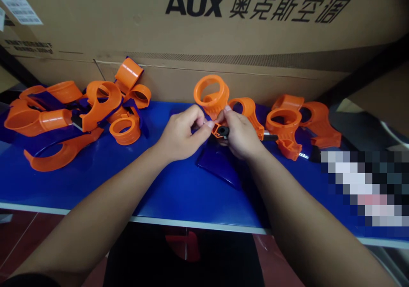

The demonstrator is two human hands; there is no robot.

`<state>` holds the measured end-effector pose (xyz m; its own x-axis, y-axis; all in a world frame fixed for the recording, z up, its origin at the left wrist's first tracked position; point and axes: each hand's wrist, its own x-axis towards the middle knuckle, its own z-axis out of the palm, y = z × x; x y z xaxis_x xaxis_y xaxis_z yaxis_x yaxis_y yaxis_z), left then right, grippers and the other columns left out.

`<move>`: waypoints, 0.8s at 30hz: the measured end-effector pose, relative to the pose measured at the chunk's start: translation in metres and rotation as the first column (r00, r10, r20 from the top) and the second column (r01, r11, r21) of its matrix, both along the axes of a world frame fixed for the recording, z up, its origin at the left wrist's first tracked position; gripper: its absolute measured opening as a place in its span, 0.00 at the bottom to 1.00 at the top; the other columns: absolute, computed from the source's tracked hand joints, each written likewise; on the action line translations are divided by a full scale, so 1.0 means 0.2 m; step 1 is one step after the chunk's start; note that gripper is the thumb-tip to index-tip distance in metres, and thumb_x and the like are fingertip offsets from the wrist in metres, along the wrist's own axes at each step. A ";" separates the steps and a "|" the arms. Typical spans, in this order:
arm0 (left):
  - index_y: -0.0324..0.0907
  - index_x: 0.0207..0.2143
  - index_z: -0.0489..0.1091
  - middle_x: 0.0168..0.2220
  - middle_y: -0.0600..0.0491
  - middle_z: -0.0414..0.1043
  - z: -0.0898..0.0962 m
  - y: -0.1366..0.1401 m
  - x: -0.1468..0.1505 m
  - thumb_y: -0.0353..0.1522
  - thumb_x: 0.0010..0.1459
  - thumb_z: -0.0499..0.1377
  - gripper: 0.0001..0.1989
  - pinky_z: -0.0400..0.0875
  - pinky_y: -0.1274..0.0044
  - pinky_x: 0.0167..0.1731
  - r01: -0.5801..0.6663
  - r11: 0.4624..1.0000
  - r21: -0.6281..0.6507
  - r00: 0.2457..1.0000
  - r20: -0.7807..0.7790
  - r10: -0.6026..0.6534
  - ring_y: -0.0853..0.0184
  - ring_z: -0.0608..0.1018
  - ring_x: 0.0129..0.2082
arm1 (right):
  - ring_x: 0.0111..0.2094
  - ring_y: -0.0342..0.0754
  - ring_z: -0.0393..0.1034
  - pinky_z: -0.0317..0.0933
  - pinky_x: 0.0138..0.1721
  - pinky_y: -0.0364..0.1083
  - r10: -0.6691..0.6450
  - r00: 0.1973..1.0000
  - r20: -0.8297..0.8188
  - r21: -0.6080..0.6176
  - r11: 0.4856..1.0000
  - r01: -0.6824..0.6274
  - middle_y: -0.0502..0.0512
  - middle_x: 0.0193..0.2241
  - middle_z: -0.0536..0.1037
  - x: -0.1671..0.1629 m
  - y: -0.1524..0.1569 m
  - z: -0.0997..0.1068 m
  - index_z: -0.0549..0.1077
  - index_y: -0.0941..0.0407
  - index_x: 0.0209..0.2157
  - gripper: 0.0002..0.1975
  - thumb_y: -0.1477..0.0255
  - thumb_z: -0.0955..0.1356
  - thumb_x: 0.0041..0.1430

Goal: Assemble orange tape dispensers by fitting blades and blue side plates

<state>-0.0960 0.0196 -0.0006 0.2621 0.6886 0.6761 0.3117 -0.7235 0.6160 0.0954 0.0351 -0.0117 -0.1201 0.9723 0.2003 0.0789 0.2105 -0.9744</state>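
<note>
Two bare forearms (pixel 121 184) are reaching in from seven and five o'clock, crossing the pale near edge of the tabletop (pixel 179 206). Farther in, just past six o'clock, a dark blue panel (pixel 220 167) is gleaming against the blue surface (whether it is joined to the held piece, I cannot tell).

At the middle of the clock, an orange holder (pixel 217 131) with a round black part (pixel 223 131) is sitting between both hands. The left hand (pixel 187 133) is pinching its edge from nine o'clock, thumb and forefinger pressing close, the exact contact being too small to read. The right hand (pixel 241 131) is clasping it from three o'clock, fingers curling around and thumb pointing toward twelve. Just beyond the fingers an orange ring (pixel 213 101) is standing, seemingly belonging to the same piece.

Doing this step well is probably depending on the right hand serving as a firm base while the left fingertips are doing the fine work; they should be pressing squarely rather than twisting, so that the orange walls are not flexing and the black part is sitting level, in plain sight.

Farther out, a heap of orange and blue pieces (pixel 96 118) is lying toward nine and ten o'clock, and more orange pieces (pixel 283 129) are resting around two to three. Beyond everything, a cardboard box (pixel 204 35) is spanning twelve o'clock.
</note>
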 end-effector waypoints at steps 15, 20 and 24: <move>0.44 0.27 0.74 0.23 0.53 0.75 0.03 0.18 -0.32 0.34 0.61 0.63 0.10 0.61 0.74 0.25 -0.489 0.767 -0.415 0.752 -0.647 0.129 0.68 0.70 0.21 | 0.17 0.41 0.60 0.50 0.18 0.44 0.007 0.997 0.074 -0.081 0.997 -0.001 0.48 0.19 0.70 0.00 -0.01 -0.02 0.70 0.53 0.32 0.26 0.43 0.64 0.68; 0.46 0.29 0.76 0.29 0.54 0.79 0.12 0.13 -0.27 0.34 0.59 0.64 0.05 0.66 0.73 0.30 -0.502 0.737 -0.452 0.675 -0.738 0.006 0.65 0.77 0.28 | 0.18 0.41 0.60 0.53 0.20 0.44 -0.003 0.988 0.156 -0.073 0.997 0.014 0.48 0.20 0.70 0.00 -0.01 -0.01 0.72 0.53 0.33 0.24 0.47 0.63 0.71; 0.46 0.27 0.77 0.29 0.51 0.80 0.12 0.10 -0.26 0.38 0.55 0.68 0.07 0.67 0.70 0.31 -0.538 0.795 -0.282 0.560 -0.824 0.087 0.59 0.79 0.31 | 0.19 0.42 0.61 0.55 0.21 0.44 -0.013 0.983 0.181 -0.058 0.998 0.024 0.48 0.21 0.70 0.00 0.00 -0.02 0.72 0.53 0.34 0.22 0.50 0.63 0.72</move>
